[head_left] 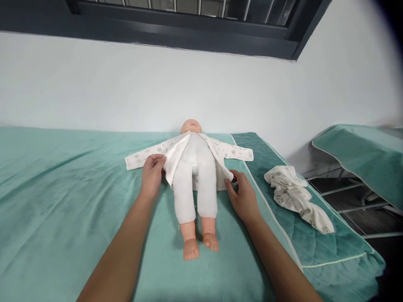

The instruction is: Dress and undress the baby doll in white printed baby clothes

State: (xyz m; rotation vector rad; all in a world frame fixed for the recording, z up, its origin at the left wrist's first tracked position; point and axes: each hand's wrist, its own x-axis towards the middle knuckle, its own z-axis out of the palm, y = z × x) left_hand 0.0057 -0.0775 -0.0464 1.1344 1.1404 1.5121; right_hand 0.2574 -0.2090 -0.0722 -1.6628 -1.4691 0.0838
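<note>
A baby doll (195, 176) with a white cloth body lies on its back, its head by the wall and its bare feet toward me. Around its arms is a white printed baby jacket (217, 147), open at the front, with both sleeves spread sideways. My left hand (153, 174) pinches the jacket's front panel on the left side. On the right, my right hand (242, 191) grips the lower corner of the other panel between thumb and fingers. The doll's hands are hidden inside the sleeves.
A crumpled white printed garment (297, 197) lies on the dark green quilted mat (333, 247) to the right. Green bedding (78, 209) covers the bed. Behind stands a white wall (126, 84) under a dark window frame (189, 33). A metal frame (346, 188) shows at far right.
</note>
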